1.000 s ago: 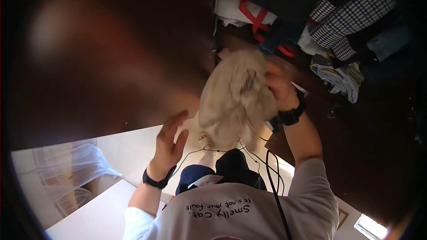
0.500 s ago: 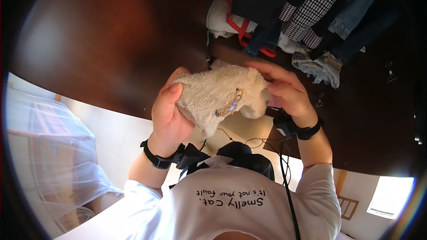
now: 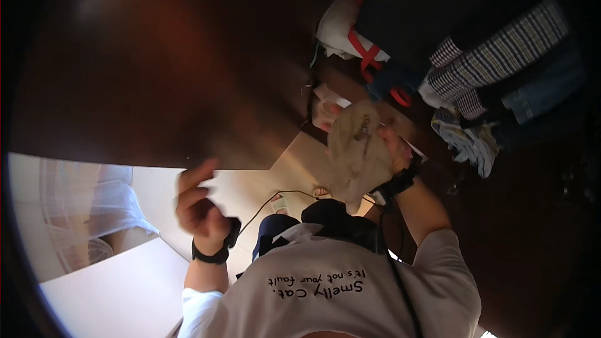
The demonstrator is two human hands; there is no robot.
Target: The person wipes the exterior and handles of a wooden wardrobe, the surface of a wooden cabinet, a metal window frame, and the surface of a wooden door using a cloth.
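A cream fluffy cloth (image 3: 354,159) with a small coloured patch hangs in front of me, blurred by motion. My right hand (image 3: 395,147) grips its right side, with part of the fingers behind the fabric. My left hand (image 3: 201,203) is away to the left, empty, its fingers loosely bent and apart, near the edge of a dark brown panel (image 3: 219,131). Just behind the cloth is a pale crumpled item (image 3: 325,109), too blurred to name.
Beyond my right hand hang a checked garment (image 3: 507,50), blue denim (image 3: 544,97) and dark clothes. A white bundle with red straps (image 3: 363,50) sits at their left. Below is a crumpled pale garment (image 3: 469,144). A thin black cable (image 3: 291,191) crosses above the floor.
My left hand has let go of the cloth and moved down and left. My right hand keeps the cloth, which now hangs more upright. The view has turned and darkened.
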